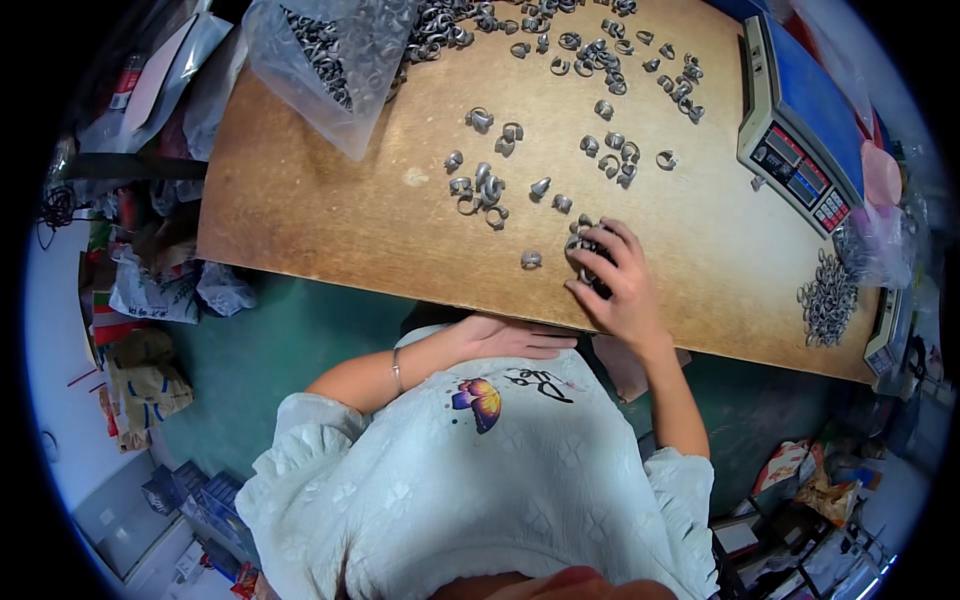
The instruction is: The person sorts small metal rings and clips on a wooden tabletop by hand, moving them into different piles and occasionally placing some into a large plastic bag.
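Note:
My right hand (622, 285) curls its fingers down around a small cluster of dark silver metal rings (577, 243) near the table's front edge. Part of that cluster is hidden under the fingers. Held flat with fingers stretched out, my left hand (512, 337) lies at the table edge against my shirt and holds nothing. A single ring (531, 260) sits just left of the right hand. Farther left lies a loose group of rings (488, 188), and more rings (612, 158) are scattered beyond the right hand.
A clear plastic bag (370, 112) stands at the back left, beside a dense heap of rings (430, 28). A digital scale (790, 170) is at the right. Near the right corner lies a pile of small metal loops (828, 305). The wooden table (300, 215) ends before my body.

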`<state>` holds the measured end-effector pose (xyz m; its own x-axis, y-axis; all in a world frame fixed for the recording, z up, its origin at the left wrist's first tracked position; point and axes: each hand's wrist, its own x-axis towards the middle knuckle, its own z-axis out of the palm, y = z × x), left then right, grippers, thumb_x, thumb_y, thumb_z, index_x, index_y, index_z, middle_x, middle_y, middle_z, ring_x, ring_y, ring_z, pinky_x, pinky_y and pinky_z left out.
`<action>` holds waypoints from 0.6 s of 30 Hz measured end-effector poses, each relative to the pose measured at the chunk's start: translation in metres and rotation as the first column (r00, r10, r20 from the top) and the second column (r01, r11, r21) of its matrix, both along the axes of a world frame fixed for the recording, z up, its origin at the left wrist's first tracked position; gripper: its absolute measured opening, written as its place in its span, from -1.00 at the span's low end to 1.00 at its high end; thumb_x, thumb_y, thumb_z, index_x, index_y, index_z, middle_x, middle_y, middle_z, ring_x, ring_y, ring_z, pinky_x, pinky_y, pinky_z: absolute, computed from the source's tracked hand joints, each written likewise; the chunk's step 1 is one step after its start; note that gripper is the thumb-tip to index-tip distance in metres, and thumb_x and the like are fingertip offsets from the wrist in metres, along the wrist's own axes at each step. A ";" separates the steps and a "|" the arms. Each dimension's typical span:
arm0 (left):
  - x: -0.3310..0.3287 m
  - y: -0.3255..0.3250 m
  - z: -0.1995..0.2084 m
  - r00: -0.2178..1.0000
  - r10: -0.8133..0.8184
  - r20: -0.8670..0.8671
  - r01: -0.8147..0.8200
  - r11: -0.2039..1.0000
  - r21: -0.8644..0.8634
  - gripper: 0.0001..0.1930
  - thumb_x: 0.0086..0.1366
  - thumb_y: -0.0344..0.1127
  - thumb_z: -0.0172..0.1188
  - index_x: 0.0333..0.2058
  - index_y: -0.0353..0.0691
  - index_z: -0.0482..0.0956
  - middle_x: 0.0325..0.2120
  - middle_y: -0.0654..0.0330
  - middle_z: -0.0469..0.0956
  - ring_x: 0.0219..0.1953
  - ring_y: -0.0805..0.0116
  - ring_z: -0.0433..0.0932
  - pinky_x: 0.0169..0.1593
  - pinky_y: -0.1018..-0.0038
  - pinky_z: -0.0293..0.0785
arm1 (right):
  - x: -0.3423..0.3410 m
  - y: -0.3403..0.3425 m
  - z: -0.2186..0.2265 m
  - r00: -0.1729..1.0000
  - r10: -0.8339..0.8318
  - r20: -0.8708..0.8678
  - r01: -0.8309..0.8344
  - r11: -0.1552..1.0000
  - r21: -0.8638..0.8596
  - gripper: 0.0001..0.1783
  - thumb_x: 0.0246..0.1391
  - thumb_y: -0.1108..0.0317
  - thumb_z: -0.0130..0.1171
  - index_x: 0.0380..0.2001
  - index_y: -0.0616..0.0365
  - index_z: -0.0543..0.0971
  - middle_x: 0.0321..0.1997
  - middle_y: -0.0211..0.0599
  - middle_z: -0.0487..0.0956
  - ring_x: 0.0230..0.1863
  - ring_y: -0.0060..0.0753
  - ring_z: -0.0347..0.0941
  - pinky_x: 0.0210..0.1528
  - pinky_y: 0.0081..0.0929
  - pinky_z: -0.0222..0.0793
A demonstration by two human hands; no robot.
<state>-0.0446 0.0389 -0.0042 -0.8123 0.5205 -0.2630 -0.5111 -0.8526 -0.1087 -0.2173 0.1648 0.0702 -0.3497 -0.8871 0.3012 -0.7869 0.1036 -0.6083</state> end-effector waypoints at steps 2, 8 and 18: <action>-0.009 0.008 -0.008 0.998 0.060 0.022 -0.064 0.964 0.258 -0.35 0.33 0.11 -0.22 0.26 -0.17 0.04 0.23 -0.13 0.06 0.29 -0.03 0.06 0.31 0.08 0.01 | 0.015 0.006 0.002 1.000 -0.012 -0.016 0.013 1.000 0.003 -0.64 -0.30 0.37 0.33 -0.31 0.14 0.56 -0.09 -0.20 0.47 0.08 0.04 0.28 0.07 -0.13 0.28; -0.006 0.020 -0.013 0.975 0.203 0.086 -0.221 0.898 0.380 -0.47 0.31 0.08 -0.20 0.10 -0.15 0.27 0.07 -0.01 0.31 0.10 0.11 0.33 0.17 -0.03 0.18 | 0.063 0.024 -0.003 0.994 0.105 -0.008 -0.105 0.994 -0.043 -0.69 -0.27 0.38 0.30 -0.34 0.15 0.56 -0.09 -0.19 0.47 0.05 0.03 0.30 0.05 -0.04 0.29; 0.014 0.020 -0.057 0.912 0.103 0.397 -0.169 0.976 0.135 -0.64 0.26 -0.13 0.05 -0.12 -0.30 0.44 -0.22 -0.02 0.53 -0.18 0.18 0.54 -0.07 0.14 0.49 | 0.076 0.022 -0.012 0.943 0.320 0.087 -0.285 0.916 -0.282 -0.67 -0.34 0.53 0.28 -0.34 0.25 0.57 -0.26 -0.11 0.53 -0.16 -0.07 0.48 -0.06 -0.19 0.40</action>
